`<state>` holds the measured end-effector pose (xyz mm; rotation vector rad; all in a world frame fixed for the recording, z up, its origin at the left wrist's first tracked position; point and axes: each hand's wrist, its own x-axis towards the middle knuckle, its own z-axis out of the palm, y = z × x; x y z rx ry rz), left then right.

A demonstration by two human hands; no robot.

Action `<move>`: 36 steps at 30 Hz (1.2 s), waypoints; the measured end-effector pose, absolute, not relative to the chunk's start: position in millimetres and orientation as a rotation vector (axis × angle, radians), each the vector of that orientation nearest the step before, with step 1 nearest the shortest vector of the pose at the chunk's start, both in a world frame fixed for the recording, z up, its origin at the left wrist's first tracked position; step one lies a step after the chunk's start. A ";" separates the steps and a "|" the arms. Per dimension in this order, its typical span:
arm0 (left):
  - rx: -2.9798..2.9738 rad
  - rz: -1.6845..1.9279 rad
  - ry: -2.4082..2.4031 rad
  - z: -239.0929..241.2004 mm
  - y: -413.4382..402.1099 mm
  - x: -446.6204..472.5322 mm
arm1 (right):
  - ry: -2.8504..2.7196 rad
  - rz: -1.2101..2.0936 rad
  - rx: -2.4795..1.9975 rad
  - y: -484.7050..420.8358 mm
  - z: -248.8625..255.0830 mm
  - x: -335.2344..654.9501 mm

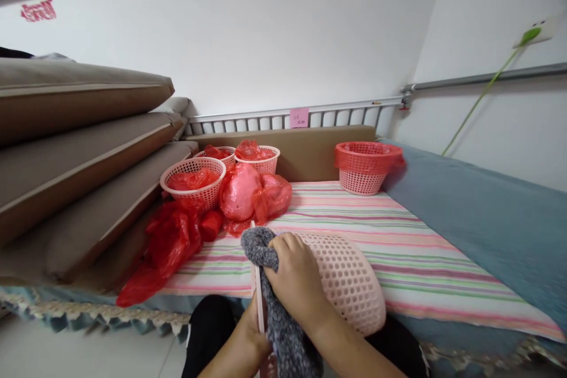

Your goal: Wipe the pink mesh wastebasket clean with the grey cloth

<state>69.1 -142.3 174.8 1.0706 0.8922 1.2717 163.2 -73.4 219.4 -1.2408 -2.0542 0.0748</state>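
A pale pink plastic basket (349,277) with a lattice wall lies tilted on its side at the front edge of the bed, over my lap. My left hand (253,333) grips its rim from the left, low down; part of those fingers is hidden behind the rim. Bunched in my closed right hand (297,274) is a speckled grey cloth (286,333), pressed against the basket near the rim. One folded end of the cloth sticks up over the rim, and the rest hangs down toward me.
Pink baskets (208,192) with red plastic bags stand at the back left, beside a red-wrapped bundle (241,192) and a loose red bag (166,248). Another basket (361,183) with a red bag over its rim stands back right. Stacked cushions (84,159) fill the left side.
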 end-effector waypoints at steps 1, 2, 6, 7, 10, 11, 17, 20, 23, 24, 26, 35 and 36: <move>1.057 1.268 0.888 171.3 -145.1 68.9 | -2.061 0.056 -1.259 -67.7 220.8 159.0; 1.046 1.258 0.873 165.7 -148.5 68.2 | -2.068 0.041 -1.279 -61.7 222.3 155.0; 1.085 1.237 0.812 128.6 -159.5 59.8 | -2.117 0.015 -1.350 -41.4 227.5 142.9; 1.113 1.240 0.827 119.5 -160.4 56.7 | -2.130 0.013 -1.363 -38.4 228.0 141.1; 1.183 1.205 0.893 109.0 -158.4 50.8 | -2.140 0.002 -1.378 -37.2 226.0 138.7; 1.178 1.196 0.896 113.4 -156.8 50.8 | -2.133 0.001 -1.372 -39.3 224.3 138.7; 0.936 1.334 0.815 183.0 -148.6 64.8 | -2.056 0.049 -1.300 -68.6 218.8 151.3; 1.011 1.280 0.801 195.6 -147.5 70.4 | -1.985 0.095 -1.267 -82.3 224.6 165.3; 1.088 1.220 0.809 186.7 -144.3 70.2 | -1.942 0.093 -1.230 -86.1 227.2 174.5; 1.092 1.187 0.829 181.9 -142.8 69.0 | -1.941 0.098 -1.234 -84.8 226.1 175.3; 1.065 1.086 0.894 173.1 -139.9 66.0 | -1.953 0.155 -1.255 -79.5 221.3 174.4; 0.970 1.020 0.864 149.7 -138.1 65.2 | -2.168 0.345 -1.039 -64.6 219.2 180.9; 0.971 1.029 0.852 147.5 -137.9 65.0 | -2.185 0.363 -1.003 -65.0 219.9 181.9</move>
